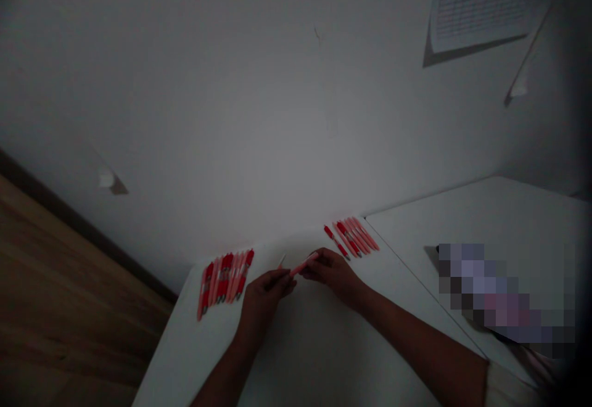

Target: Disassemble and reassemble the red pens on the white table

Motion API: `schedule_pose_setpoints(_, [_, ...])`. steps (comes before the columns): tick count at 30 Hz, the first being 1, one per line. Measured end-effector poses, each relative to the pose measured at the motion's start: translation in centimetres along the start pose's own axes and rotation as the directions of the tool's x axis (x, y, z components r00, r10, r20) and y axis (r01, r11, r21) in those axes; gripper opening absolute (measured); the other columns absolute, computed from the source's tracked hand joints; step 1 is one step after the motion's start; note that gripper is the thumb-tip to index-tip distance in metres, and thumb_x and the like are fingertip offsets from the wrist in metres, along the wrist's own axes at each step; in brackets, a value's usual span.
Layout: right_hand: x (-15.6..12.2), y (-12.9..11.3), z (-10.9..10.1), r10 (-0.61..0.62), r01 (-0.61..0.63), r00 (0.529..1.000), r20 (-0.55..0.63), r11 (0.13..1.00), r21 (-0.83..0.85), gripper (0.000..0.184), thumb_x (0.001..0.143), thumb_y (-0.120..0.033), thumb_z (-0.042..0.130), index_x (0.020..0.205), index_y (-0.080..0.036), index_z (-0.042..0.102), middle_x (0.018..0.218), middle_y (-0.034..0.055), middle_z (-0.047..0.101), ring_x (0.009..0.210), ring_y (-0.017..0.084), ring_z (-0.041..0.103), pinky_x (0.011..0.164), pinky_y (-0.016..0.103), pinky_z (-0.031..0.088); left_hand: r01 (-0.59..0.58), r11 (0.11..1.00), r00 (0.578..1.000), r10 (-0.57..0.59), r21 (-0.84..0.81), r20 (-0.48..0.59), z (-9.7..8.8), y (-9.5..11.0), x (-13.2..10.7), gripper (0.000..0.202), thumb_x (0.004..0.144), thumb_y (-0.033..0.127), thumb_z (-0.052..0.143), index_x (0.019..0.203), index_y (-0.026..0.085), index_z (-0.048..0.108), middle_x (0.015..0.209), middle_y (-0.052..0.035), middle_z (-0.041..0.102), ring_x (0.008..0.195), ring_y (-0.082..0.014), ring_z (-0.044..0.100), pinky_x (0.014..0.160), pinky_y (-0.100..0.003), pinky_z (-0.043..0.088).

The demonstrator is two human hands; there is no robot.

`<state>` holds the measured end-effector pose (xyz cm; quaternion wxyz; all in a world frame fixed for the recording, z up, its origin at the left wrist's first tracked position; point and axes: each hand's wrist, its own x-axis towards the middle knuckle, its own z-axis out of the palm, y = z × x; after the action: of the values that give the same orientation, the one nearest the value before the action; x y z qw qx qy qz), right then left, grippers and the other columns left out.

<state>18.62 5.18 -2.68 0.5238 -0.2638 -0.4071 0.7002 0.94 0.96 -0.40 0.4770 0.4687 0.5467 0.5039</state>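
Both hands meet over the white table, fingers closed around a pink pen (303,264). My left hand (268,287) pinches its lower left end. My right hand (335,271) grips the upper right end. A thin pale stick-like piece (282,261) rises just behind my left fingers; whether the hand holds it, I cannot make out. To the left lies a row of several red and pink pens (226,277). Another group of red and pink pens (354,236) lies behind my right hand, near the wall.
The white table (287,364) meets a grey wall (231,117). A seam splits it from a second table section (485,209), where a blurred-out object (490,296) lies. Brown wood (69,308) is at the left. A printed sheet (483,6) hangs on the wall.
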Motion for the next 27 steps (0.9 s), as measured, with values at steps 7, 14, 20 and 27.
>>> schedule_pose_setpoints(7, [-0.05, -0.1, 0.01, 0.016, -0.015, 1.0, -0.011, 0.999, 0.045, 0.038, 0.061, -0.042, 0.081, 0.077, -0.017, 0.058, 0.076, 0.0019, 0.067, 0.078, 0.018, 0.067, 0.088, 0.041, 0.052, 0.003, 1.0, 1.0, -0.003, -0.031, 0.005, -0.02, 0.02, 0.06, 0.037, 0.068, 0.035, 0.075, 0.095, 0.011, 0.071, 0.088, -0.0105, 0.075, 0.083, -0.024, 0.072, 0.085, -0.037, 0.057])
schedule_pose_setpoints(14, [-0.17, -0.26, 0.22, 0.035, -0.035, 0.999, 0.006, 0.995, 0.097, 0.034, 0.06, -0.038, 0.082, 0.073, -0.018, 0.058, 0.076, 0.0014, 0.067, 0.079, 0.018, 0.068, 0.089, 0.039, 0.052, -0.006, 0.999, 1.0, 0.006, 0.034, -0.006, -0.04, 0.27, -0.01, 0.034, 0.067, 0.035, 0.075, 0.093, 0.013, 0.071, 0.087, -0.0086, 0.075, 0.083, -0.0231, 0.071, 0.084, -0.037, 0.057])
schedule_pose_setpoints(20, [-0.01, 0.18, -0.23, 0.059, -0.059, 0.998, 0.0, 0.993, 0.101, 0.037, 0.059, -0.034, 0.084, 0.08, -0.017, 0.058, 0.075, 0.0034, 0.068, 0.078, 0.021, 0.07, 0.088, 0.041, 0.052, -0.021, 0.999, 0.999, 0.022, 0.049, -0.033, -0.07, 0.53, -0.09, 0.034, 0.065, 0.036, 0.076, 0.091, 0.013, 0.072, 0.084, -0.0082, 0.075, 0.08, -0.0223, 0.072, 0.081, -0.035, 0.058])
schedule_pose_setpoints(27, [-0.03, 0.6, -0.56, 0.082, -0.084, 0.996, 0.022, 0.991, 0.103, 0.031, 0.06, -0.031, 0.083, 0.077, -0.017, 0.06, 0.076, 0.0039, 0.069, 0.079, 0.021, 0.07, 0.089, 0.04, 0.052, -0.005, 0.999, 0.999, 0.007, 0.046, -0.05, -0.13, 0.63, -0.12, 0.036, 0.064, 0.037, 0.077, 0.09, 0.013, 0.072, 0.083, -0.0088, 0.075, 0.079, -0.0229, 0.072, 0.081, -0.035, 0.057])
